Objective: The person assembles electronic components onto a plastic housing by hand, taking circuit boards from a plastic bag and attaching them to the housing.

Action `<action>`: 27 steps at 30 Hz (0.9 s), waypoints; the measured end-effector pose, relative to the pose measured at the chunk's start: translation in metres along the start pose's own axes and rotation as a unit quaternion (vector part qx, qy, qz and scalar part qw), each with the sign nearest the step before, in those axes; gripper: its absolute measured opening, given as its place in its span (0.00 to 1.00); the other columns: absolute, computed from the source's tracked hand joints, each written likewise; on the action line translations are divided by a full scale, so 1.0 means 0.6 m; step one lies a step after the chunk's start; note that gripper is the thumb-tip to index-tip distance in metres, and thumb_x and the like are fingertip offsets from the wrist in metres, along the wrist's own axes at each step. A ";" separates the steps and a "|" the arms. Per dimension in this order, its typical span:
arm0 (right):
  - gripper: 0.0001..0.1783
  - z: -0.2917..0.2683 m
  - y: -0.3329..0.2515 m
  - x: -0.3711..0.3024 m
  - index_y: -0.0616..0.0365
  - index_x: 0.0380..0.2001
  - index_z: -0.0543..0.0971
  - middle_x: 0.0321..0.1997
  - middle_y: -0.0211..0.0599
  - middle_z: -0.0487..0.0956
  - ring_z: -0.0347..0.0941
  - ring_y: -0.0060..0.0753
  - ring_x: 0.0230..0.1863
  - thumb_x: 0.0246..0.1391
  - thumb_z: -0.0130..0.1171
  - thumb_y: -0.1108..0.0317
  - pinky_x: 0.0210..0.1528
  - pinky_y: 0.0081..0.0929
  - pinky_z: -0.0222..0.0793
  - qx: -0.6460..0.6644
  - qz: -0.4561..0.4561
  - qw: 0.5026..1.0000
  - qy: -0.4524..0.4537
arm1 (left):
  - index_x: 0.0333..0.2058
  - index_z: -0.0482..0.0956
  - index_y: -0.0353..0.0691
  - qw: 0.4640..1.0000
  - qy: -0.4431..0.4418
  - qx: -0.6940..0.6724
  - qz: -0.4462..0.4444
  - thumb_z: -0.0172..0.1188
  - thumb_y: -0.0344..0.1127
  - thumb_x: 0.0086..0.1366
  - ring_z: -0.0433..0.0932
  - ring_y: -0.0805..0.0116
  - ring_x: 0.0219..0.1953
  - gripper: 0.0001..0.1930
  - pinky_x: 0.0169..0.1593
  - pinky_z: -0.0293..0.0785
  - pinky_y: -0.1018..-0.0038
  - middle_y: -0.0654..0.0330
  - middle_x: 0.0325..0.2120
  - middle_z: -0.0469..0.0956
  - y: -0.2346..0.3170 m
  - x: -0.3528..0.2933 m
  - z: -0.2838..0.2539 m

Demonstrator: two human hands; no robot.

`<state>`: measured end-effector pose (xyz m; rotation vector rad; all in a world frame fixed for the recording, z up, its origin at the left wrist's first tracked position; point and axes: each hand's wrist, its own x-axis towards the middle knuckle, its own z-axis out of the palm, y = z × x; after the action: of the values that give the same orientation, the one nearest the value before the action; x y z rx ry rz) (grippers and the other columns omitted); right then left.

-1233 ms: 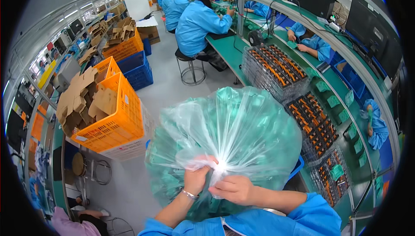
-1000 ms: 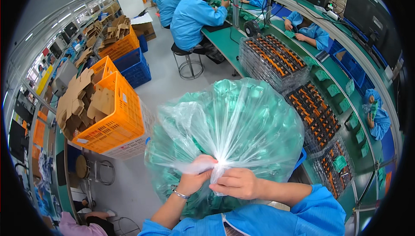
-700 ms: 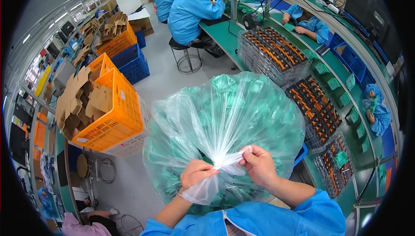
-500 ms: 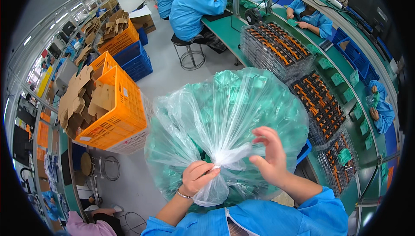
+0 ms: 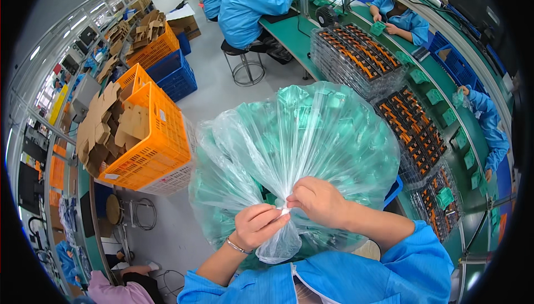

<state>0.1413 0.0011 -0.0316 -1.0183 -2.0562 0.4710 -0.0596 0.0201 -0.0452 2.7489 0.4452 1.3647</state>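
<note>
Gathering the neck of the big clear bag (image 5: 295, 154) is the work in hand, and the bag sits right in front of the person, near and central, bulging with small green packets and blocking most of the bench behind it. The left hand (image 5: 257, 227) is curled shut, thumb and fingers pinching the twisted plastic where it narrows, with a loose tail of film hanging below the fist. The right hand (image 5: 318, 201) is closed too, its fingertips pressed onto the same knot of plastic just beside the left, so both hands meet at one point. To do this well, I would judge the twist should be kept tight and close to the contents, one hand anchoring the neck while the other winds, so no air pocket or slack lets packets slide out; thin film like this looks likely to tear if yanked sideways. A bracelet (image 5: 236, 245) shows on the left wrist, clear of the plastic. Further out, to the left stands an orange crate (image 5: 156, 137) heaped with cardboard pieces, and to the right, along the green bench (image 5: 292, 34), lie trays (image 5: 356, 59) of orange-and-black parts. At the far end, co-workers in blue coats sit at the bench.
</note>
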 end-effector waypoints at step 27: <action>0.22 -0.016 -0.006 0.002 0.60 0.40 0.75 0.41 0.40 0.74 0.70 0.41 0.42 0.42 0.67 0.64 0.42 0.33 0.66 0.068 0.010 0.994 0.082 | 0.34 0.69 0.36 0.826 0.107 -0.258 -0.490 0.59 0.25 0.59 0.76 0.71 0.37 0.07 0.41 0.72 0.76 0.55 0.32 0.76 0.030 -0.012 0.023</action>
<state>0.1464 -0.0002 -0.0230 -0.9642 -1.8457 0.5131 -0.0487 0.0020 -0.0564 1.5098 1.0925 1.2012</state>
